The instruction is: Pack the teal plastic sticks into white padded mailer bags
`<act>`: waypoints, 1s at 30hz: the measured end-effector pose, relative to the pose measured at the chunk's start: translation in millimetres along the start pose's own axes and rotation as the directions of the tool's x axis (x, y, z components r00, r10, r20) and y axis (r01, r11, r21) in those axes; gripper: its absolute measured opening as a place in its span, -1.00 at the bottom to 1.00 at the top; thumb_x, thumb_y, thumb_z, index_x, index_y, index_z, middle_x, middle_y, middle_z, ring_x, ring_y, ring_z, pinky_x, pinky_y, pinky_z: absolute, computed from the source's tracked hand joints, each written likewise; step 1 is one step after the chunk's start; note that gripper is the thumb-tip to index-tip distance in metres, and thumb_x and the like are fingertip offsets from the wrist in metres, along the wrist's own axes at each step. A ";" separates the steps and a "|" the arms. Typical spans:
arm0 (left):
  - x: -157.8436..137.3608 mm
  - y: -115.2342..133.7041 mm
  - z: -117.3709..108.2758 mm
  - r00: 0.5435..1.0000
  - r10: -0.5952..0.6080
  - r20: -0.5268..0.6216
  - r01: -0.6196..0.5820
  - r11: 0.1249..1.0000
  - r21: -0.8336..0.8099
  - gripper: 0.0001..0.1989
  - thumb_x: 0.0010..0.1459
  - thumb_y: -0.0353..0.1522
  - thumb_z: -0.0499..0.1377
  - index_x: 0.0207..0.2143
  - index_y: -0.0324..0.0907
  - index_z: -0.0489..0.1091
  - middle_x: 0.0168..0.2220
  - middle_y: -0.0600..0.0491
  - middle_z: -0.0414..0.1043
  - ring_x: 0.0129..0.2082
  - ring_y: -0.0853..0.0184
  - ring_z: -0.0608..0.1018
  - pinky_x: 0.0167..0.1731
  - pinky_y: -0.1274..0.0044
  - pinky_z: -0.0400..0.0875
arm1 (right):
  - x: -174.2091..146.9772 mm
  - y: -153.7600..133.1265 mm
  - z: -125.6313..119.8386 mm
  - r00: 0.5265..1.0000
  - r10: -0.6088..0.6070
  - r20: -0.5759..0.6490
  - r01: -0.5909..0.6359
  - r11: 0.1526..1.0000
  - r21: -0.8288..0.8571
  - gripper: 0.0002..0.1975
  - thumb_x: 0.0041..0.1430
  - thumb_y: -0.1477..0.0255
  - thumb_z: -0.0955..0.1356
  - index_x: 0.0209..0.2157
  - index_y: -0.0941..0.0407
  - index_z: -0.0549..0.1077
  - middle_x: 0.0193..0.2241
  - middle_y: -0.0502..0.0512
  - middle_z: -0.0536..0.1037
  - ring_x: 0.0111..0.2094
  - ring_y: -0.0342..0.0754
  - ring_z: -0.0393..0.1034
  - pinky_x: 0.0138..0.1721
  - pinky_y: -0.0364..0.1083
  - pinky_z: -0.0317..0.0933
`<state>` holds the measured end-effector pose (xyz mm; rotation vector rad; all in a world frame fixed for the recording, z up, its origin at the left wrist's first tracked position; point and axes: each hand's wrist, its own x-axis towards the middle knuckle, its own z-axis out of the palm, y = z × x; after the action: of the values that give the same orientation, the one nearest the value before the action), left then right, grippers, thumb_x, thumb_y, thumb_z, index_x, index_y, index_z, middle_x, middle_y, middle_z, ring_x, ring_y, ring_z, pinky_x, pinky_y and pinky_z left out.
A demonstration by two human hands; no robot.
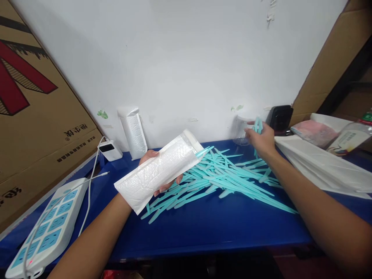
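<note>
My left hand [148,155] is closed around a white bubble mailer [161,170], held tilted with its open end up and to the right. The tips of a few slim turquoise sticks, which look like eyebrow razors [203,152], stick out of that mouth. To the right, my right hand [263,140] pinches a small upright bunch of the same razors [257,130] above the table. Below and between my hands spreads a loose pile of turquoise razors [221,176] with paler ends. The mailer hides most of my left palm.
Another bubble mailer [133,133] leans against the wall beside a small white device [110,150]. A power strip [49,224] with cables lies at left. A clear plastic container [241,130], a black object [281,118] and stacked white mailers [322,164] stand or lie at right. Cardboard [43,116] borders the blue table [203,228].
</note>
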<state>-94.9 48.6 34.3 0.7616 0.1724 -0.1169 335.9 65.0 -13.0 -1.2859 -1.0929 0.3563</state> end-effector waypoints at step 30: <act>-0.5 -2.2 -7.8 0.999 -0.019 0.029 0.020 0.998 -0.056 -0.13 -0.10 -0.03 0.11 0.20 -0.38 0.24 0.03 -0.37 0.42 -0.28 -0.04 0.58 -0.39 0.20 0.56 | -32.8 -45.5 4.8 0.778 0.036 0.627 -0.077 0.996 0.039 -0.54 0.29 -0.03 0.35 -0.18 0.11 0.47 -0.43 -0.02 0.35 -0.53 -0.18 0.21 -0.50 -0.14 0.16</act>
<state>-96.7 52.5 27.4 0.7018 0.1558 -0.1407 300.6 29.2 12.1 -1.1675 -1.5896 0.9087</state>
